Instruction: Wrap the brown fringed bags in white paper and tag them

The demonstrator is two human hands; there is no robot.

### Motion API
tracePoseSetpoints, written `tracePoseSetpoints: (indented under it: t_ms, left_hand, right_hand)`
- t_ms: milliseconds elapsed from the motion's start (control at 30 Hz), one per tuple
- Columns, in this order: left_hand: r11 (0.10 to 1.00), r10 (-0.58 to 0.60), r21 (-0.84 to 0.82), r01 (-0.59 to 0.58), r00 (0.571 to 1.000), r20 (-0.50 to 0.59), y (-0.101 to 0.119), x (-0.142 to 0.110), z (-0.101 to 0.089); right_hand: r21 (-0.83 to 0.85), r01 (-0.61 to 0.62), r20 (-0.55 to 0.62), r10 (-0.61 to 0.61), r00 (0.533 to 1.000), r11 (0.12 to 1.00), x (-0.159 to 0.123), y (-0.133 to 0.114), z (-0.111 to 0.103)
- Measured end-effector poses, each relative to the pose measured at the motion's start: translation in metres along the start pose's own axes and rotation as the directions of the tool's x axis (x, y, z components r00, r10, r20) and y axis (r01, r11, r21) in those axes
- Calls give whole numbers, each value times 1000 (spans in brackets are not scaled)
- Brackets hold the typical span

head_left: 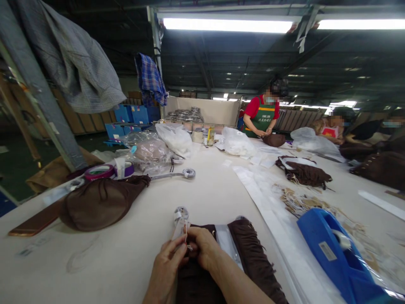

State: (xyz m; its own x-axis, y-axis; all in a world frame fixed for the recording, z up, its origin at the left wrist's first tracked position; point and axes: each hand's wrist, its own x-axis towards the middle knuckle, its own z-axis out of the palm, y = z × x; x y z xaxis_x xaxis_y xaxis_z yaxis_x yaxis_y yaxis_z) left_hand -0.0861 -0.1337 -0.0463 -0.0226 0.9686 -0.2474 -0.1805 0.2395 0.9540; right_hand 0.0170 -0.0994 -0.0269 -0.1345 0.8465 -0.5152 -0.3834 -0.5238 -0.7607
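Brown fringe spills down the right side of the bag [253,245], which lies at the desk's [215,190] near edge, partly under my right forearm, a clear strip [226,242] running across it. And up at its left corner, both hands are at work: my left hand [166,266] is closed, thumb and fingers pinching a thin white string [186,232], and my right hand [204,249] grips it too, fingers curled in close. Just beyond them sits a small coil [181,213]. Over to the left, a brown pouch [98,204]; out right, a blue tape dispenser [332,253] beside loose scraps [300,202]. Across the desk, a person in a green apron [264,116] handles a brown item [274,140].
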Motion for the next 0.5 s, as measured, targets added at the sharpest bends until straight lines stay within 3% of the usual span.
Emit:
tracePoseSetpoints:
  t_ms: [167,333,500]
  left_hand:
    - [968,190,182,-171,977,-94,4,11,-16]
    - [931,170,352,-95,967,-188,24,12,-45]
    - [789,128,614,21,972,-198,32,2,-95]
  right_hand:
    - [-135,40,26,-36,999,990,-17,1,2]
    - [-190,112,-27,-119,992,975,-17,7,2]
    - [-161,253,-173,-280,944,954,-15,7,-2]
